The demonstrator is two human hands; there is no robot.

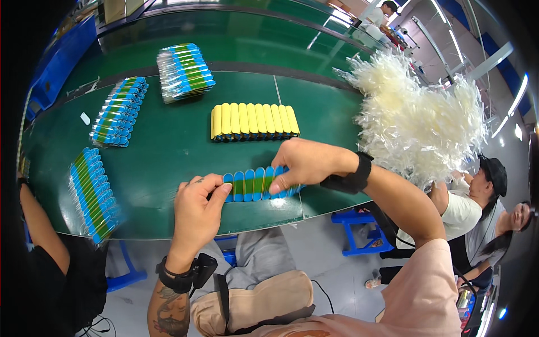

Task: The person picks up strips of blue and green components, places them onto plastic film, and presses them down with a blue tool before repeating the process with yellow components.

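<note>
A row of short round-ended strips, blue with a green middle and looking like small nail files, lies side by side near the table's front edge. My left hand pinches the row's left end between thumb and fingers. Over the right end, my right hand is closed with its thumb on the front; its fingers partly hide the strips there. Just beyond stands a block of yellow round-ended nail files, lined up in a row, with dark blue showing along the lower edge.
Bundles of blue-and-green strips in clear sleeves lie at back, left and front left. A large heap of clear, whitish strips covers the right side. Another person's arm is at left; people sit at right near a blue stool.
</note>
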